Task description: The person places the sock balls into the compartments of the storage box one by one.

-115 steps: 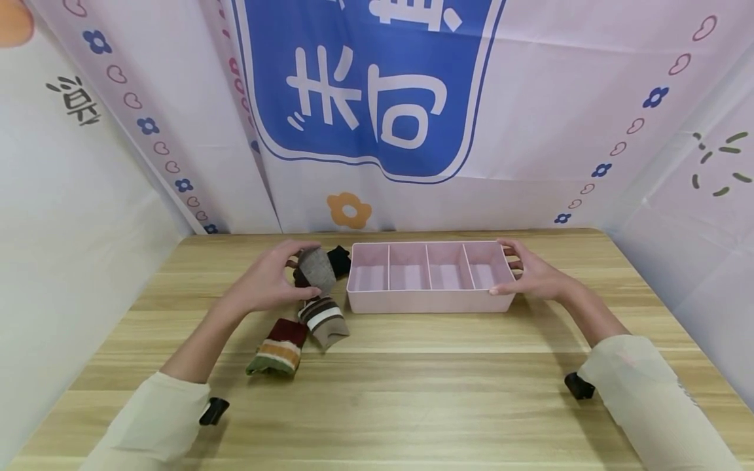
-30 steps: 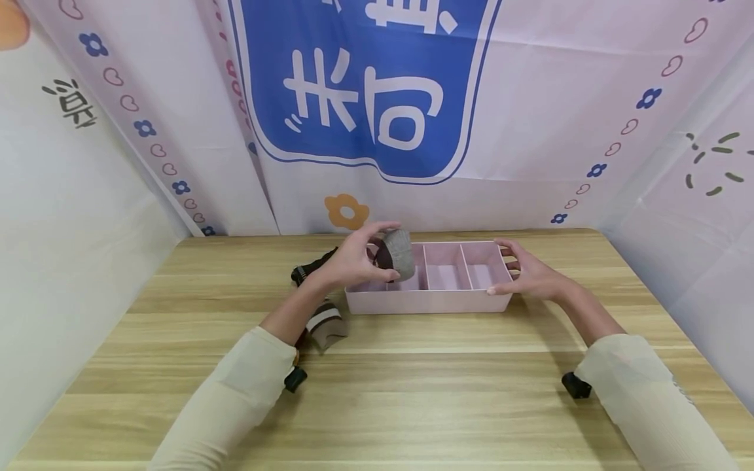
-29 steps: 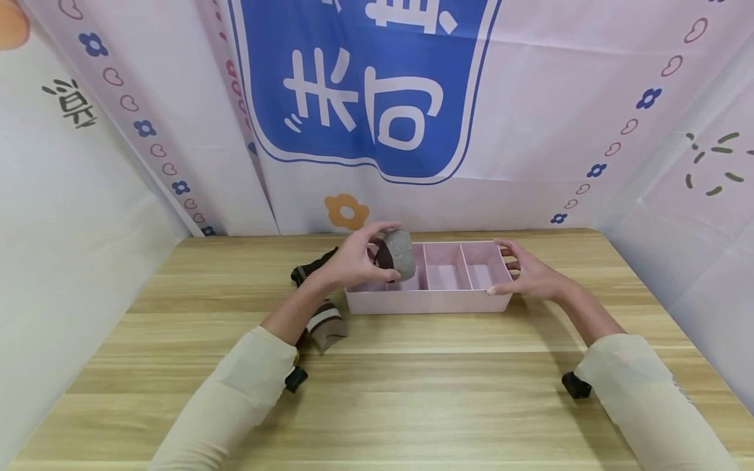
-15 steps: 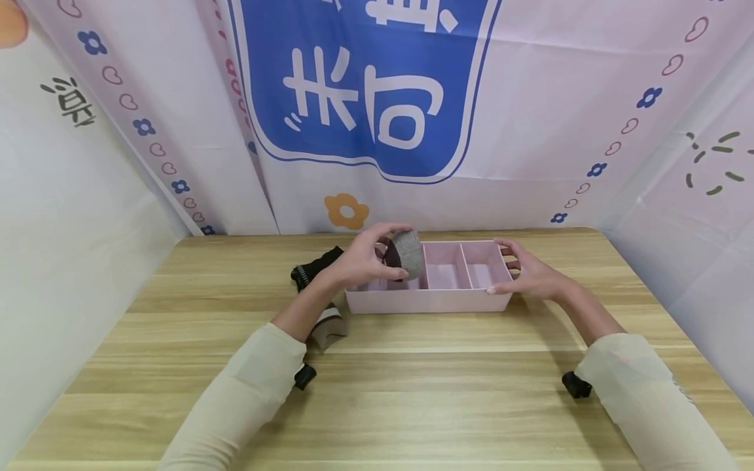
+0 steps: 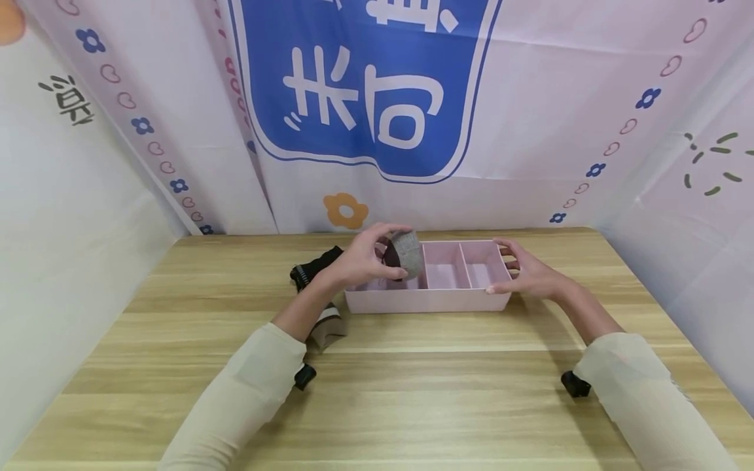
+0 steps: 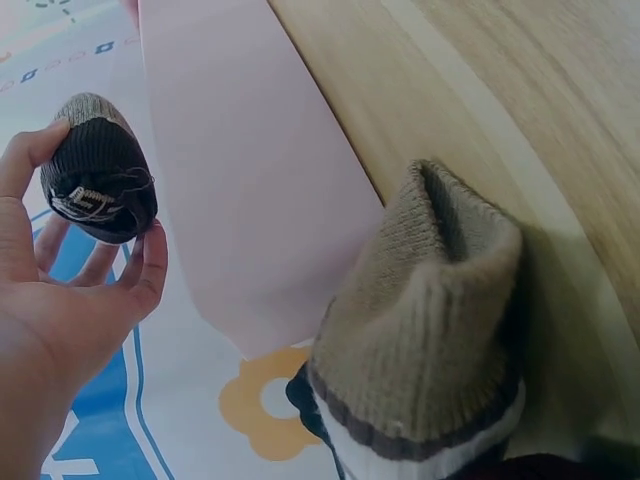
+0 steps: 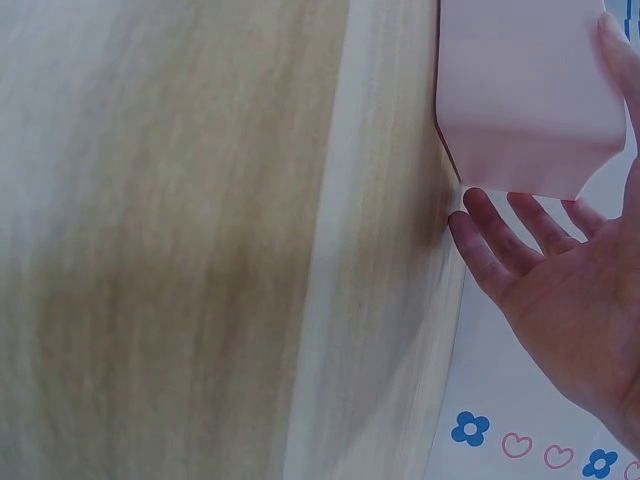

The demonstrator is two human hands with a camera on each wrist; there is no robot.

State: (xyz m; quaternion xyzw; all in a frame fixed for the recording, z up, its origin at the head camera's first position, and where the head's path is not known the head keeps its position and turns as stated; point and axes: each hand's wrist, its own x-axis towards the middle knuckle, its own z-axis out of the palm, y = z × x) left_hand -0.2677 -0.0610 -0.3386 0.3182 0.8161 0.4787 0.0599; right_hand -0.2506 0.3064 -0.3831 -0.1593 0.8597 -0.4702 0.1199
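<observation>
My left hand [image 5: 368, 258] pinches a folded sock [image 5: 408, 254], grey with a dark part, between thumb and fingers. It is over the left half of a pink divided box [image 5: 427, 301], about at the second compartment. The left wrist view shows the sock [image 6: 98, 170] with pale marks on its black side. My right hand [image 5: 530, 271] grips the box's right end, thumb at the front rim, fingers along the end wall. In the right wrist view, fingertips touch the box's end wall [image 7: 530, 150]. The two right compartments hold nothing.
Left of the box lie a black sock [image 5: 317, 267] and a brown striped sock [image 5: 330, 332], partly covered by my left arm. The left wrist view shows the brown sock [image 6: 410, 320] close up. A printed cloth [image 5: 530, 131] hangs behind the wooden table [image 5: 448, 392].
My left hand has picked up the grey sock from the pile and carried it right, over the box. Over the last half second it barely moves. My right hand stays on the box.
</observation>
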